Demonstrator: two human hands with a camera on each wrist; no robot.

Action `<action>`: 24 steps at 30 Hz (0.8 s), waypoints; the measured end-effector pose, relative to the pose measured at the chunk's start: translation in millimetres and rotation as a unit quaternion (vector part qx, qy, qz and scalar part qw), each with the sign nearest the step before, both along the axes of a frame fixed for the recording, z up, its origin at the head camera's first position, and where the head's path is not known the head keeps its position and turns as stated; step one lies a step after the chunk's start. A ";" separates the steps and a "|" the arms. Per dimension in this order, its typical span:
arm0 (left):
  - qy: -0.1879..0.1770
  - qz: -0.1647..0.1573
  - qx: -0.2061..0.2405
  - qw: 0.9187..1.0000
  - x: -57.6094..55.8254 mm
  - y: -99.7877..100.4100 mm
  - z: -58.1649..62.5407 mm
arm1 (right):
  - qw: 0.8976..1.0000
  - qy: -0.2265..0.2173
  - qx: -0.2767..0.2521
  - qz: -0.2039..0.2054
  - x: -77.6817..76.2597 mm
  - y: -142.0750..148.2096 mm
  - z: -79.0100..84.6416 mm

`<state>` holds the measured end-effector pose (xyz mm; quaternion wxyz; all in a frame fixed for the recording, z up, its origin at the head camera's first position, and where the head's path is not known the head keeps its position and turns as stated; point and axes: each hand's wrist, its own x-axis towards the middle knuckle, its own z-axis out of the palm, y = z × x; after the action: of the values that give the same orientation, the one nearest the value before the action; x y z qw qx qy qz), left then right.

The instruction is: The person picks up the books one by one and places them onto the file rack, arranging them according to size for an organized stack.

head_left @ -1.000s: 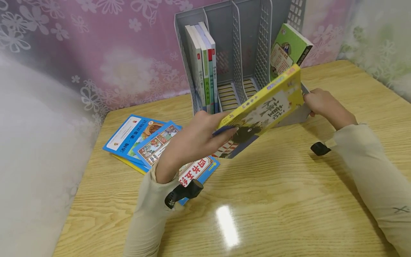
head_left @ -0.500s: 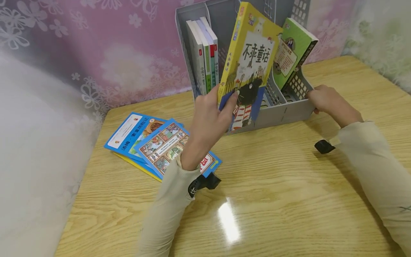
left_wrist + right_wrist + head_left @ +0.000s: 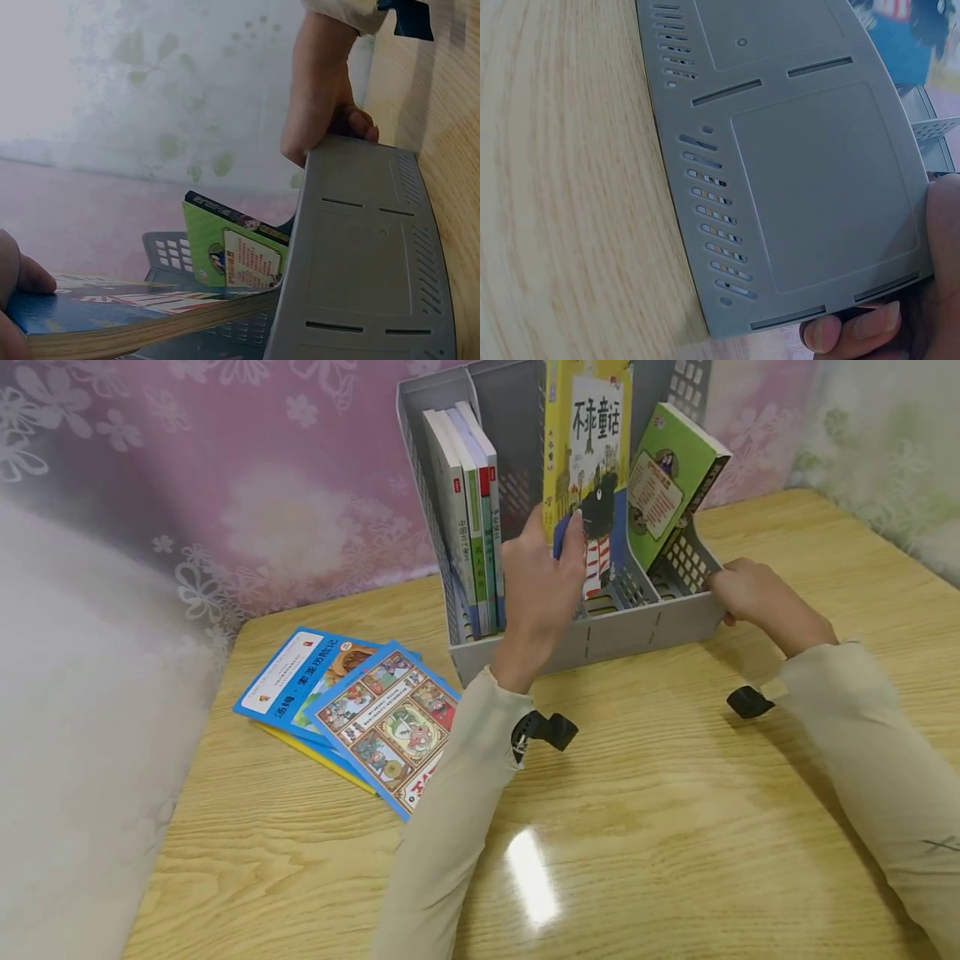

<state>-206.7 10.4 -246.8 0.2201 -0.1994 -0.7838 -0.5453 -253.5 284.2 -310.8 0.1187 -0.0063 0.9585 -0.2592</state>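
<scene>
My left hand (image 3: 542, 589) pinches a yellow storybook (image 3: 597, 456) near its lower spine edge, thumb on the front cover. The book stands nearly upright, its lower part inside the middle of a grey desktop file rack (image 3: 622, 631). In the left wrist view the book's blue lower cover (image 3: 112, 307) slants toward the rack's front wall. My right hand (image 3: 757, 597) grips the rack's front right corner; in the right wrist view its fingers (image 3: 866, 330) curl round that corner. A green book (image 3: 667, 485) leans in the rightmost compartment.
Several thin white-edged books (image 3: 472, 518) stand in the leftmost compartment. On the table at left lie a blue book (image 3: 288, 677) and a blue-bordered comic book (image 3: 405, 727) overlapping it, with a yellow edge beneath. A floral curtain (image 3: 315, 510) hangs behind the table.
My left hand has carried the yellow storybook up and away from me, turning it from slanted to nearly upright at the rack. My right hand keeps its grip on the rack's corner.
</scene>
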 end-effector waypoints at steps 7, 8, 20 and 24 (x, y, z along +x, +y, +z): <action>-0.026 0.022 -0.021 0.999 -23.4 23.2 -7.0 | 1.000 -0.004 0.001 0.001 0.2 -0.2 0.9; -0.026 0.029 -0.027 0.999 -26.8 26.1 -8.5 | 1.000 -0.004 0.001 0.000 0.1 -0.4 1.1; -0.026 0.042 -0.061 0.997 -60.8 53.0 -30.0 | 1.000 -0.003 -0.001 -0.007 -1.0 0.1 2.4; -0.022 0.060 -0.078 0.995 -70.4 59.8 -42.6 | 1.000 -0.017 -0.004 -0.010 -0.2 -0.5 2.2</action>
<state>-277.1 70.2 -289.3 0.2195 -0.1565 -0.8392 -0.4723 -253.7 283.7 -308.7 0.1319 0.0073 0.9553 -0.2645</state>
